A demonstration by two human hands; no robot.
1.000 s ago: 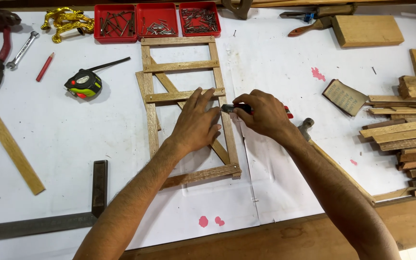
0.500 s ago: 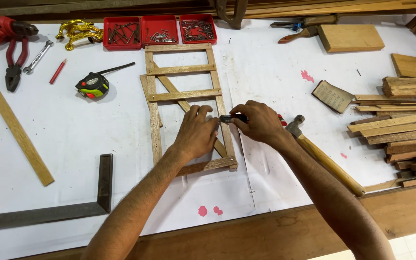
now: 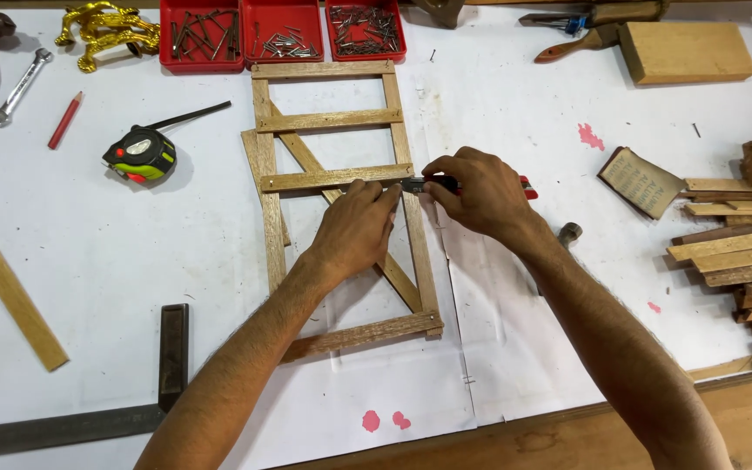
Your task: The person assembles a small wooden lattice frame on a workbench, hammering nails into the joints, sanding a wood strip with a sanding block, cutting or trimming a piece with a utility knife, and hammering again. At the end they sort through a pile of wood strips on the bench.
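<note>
From the head camera I see both forearms reaching in from the bottom edge and meeting over a ladder-like frame of thin brown wooden slats [image 3: 332, 178] that lies flat on the white paper-covered desk [image 3: 132, 261]. My left hand [image 3: 354, 231] rests palm down on the frame, fingers together and pressing near the joint where the middle crosspiece meets the right-hand rail. My right hand [image 3: 480, 191] is curled, its thumb and fingers pinching a slim red-handled cutter with a metal tip [image 3: 433, 184], held level with the tip touching the frame at that same joint, just beside the left fingertips. A diagonal slat runs under the left hand towards the frame's lower right corner. At the top edge, touching the frame's upper crosspiece, stand 3 red plastic trays [image 3: 283, 30] side by side, each holding loose nails. Left of the frame lie a black and green tape measure [image 3: 139, 155], a red pencil [image 3: 64, 120] and, nearer me, a dark metal try square [image 3: 167, 365]. A stack of cut wooden strips [image 3: 741, 252] sits well apart at the right.
</note>
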